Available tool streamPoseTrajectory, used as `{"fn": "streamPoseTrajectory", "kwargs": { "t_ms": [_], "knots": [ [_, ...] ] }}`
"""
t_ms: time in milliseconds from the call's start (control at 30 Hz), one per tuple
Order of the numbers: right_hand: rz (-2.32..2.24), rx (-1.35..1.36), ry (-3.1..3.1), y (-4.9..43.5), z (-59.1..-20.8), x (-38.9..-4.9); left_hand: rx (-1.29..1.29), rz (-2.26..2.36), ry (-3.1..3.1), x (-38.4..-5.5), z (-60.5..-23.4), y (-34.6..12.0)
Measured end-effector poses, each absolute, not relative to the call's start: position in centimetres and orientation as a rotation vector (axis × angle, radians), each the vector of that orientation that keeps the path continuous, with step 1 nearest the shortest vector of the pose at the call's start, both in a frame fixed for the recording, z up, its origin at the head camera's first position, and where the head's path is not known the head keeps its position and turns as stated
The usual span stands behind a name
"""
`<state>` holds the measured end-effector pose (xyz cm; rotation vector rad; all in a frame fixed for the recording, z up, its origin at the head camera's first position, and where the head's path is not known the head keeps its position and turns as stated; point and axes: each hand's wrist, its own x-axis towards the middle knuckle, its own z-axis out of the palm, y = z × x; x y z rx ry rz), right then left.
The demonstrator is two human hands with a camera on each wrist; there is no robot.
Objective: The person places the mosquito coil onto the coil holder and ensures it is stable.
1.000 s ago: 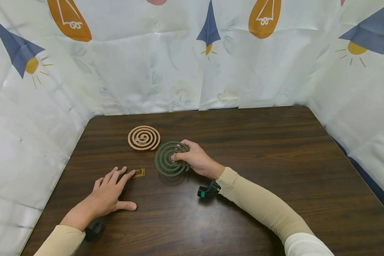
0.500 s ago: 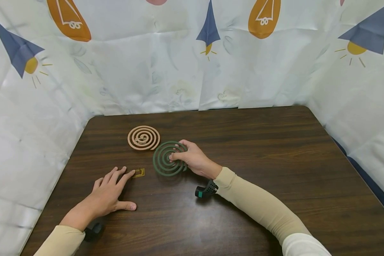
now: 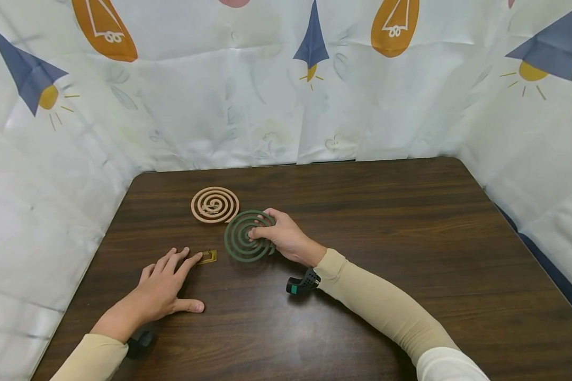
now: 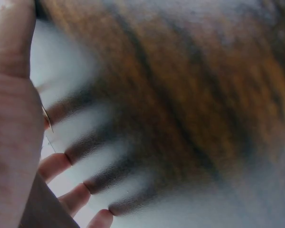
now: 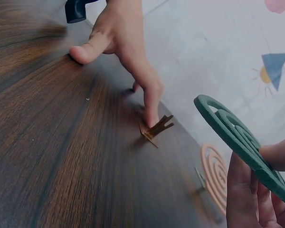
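Out on the table, fingers spread, my left hand [image 3: 158,292] rests its index fingertip on a small gold metal coil stand [image 3: 213,256]. The stand's upright prongs show in the right wrist view, right at that fingertip. My right hand [image 3: 288,239] pinches a green mosquito coil [image 5: 232,142] between thumb and fingers, thumb on top near the centre. The coil is held tilted above the table, just right of the stand. Only fingertips and part of the palm show in the left wrist view.
Behind the stand, a tan mosquito coil [image 3: 215,205] sits raised on a thin metal support [image 5: 200,177]. The dark wood table [image 3: 386,211] ends at white patterned curtains [image 3: 267,116] at the back and sides. Black cameras [image 3: 301,283] hang at both wrists.
My right hand has shifted slightly left with the green coil, bringing it nearer the metal stand. The left hand and the tan coil have stayed in place.
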<state>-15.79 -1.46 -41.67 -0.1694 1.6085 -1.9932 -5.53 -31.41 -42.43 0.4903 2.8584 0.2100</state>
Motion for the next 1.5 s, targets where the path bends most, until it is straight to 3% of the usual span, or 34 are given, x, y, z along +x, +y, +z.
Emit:
{"fn": "streamPoseTrajectory", "kwargs": {
  "t_ms": [1500],
  "knots": [
    [-1.947, -0.197, 1.572, -5.3, -42.9, -15.6, 0.502, 0.168, 2.86, -5.4, -42.3, -31.2]
  ]
}}
